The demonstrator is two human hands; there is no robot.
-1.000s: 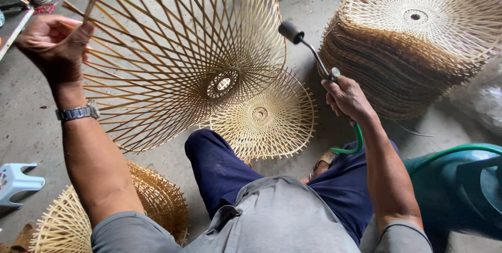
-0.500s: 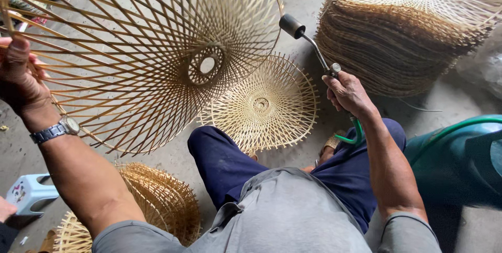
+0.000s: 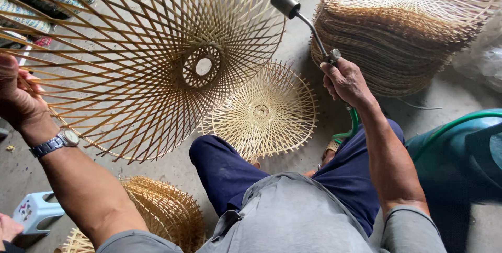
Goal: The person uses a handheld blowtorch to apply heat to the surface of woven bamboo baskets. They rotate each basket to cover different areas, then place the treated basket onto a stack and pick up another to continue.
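In the right hand [image 3: 346, 81], the torch [image 3: 306, 20] angles up-left toward the bamboo frame [image 3: 157, 59].

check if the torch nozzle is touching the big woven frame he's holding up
Cannot tell. In the head view the torch's black nozzle overlaps the rim of the big woven frame held by the left hand, but depth is unclear.

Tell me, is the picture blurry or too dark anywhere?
Head view: soft, even daylight, no glare; the woven bamboo frame, left hand and right hand on the torch look sharp; only faint shadows under the stacked frames; edges bend slightly.
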